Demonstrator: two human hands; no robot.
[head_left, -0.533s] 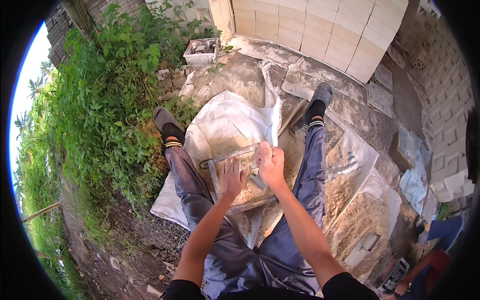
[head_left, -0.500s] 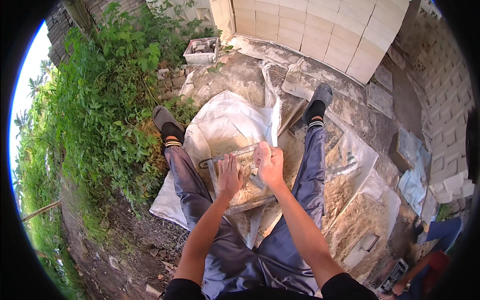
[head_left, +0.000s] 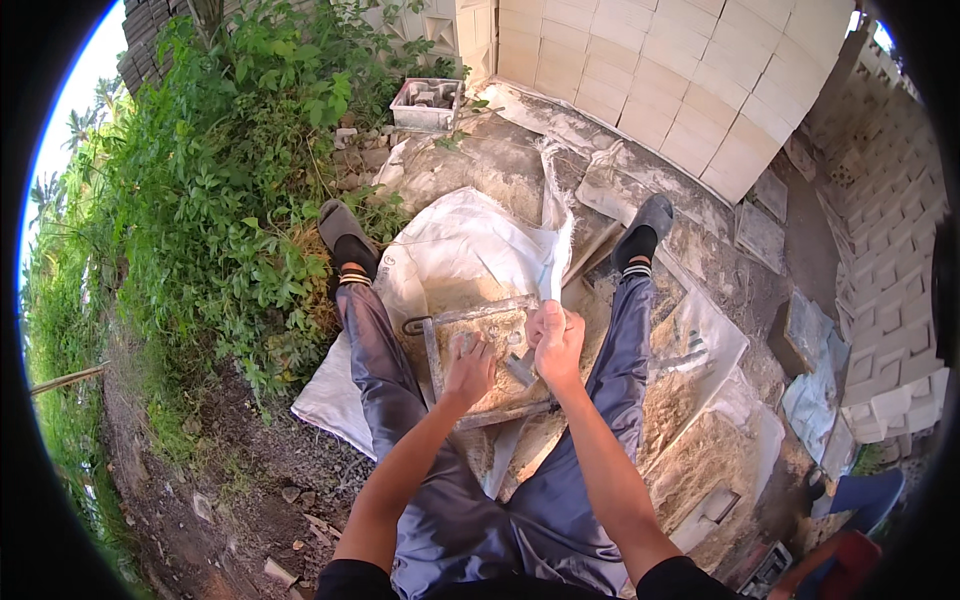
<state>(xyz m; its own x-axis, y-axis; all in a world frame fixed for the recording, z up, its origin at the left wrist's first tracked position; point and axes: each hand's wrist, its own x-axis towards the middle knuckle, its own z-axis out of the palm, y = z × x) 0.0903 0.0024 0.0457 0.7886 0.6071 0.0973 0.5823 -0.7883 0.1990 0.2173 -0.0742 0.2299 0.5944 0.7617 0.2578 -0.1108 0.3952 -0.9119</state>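
Note:
In front of me, between my legs, lies a square metal mould frame (head_left: 432, 352) with a looped handle at its far left corner. Pale sandy mix (head_left: 497, 327) fills it. My left hand (head_left: 470, 372) rests on the mix, fingers apart and slightly bent, with nothing visible in them. My right hand (head_left: 556, 345) is closed in a fist over the frame's right side, thumb uppermost. Just below this fist shows a grey metal tool (head_left: 521, 369), apparently held in it; its handle is hidden by the fingers.
A white sack sheet (head_left: 465, 225) lies under and beyond the frame. Sandy mix with a trowel-like flat tool (head_left: 705, 518) spreads at right. Pale blocks (head_left: 640, 70) are stacked ahead, a crate (head_left: 427, 105) stands near plants (head_left: 230, 190), and another person (head_left: 850, 560) is at lower right.
My left hand has drawn slightly nearer to me, its flat fingers now bent. My right fist has shifted a little right and nearer. The whole view has tilted slightly.

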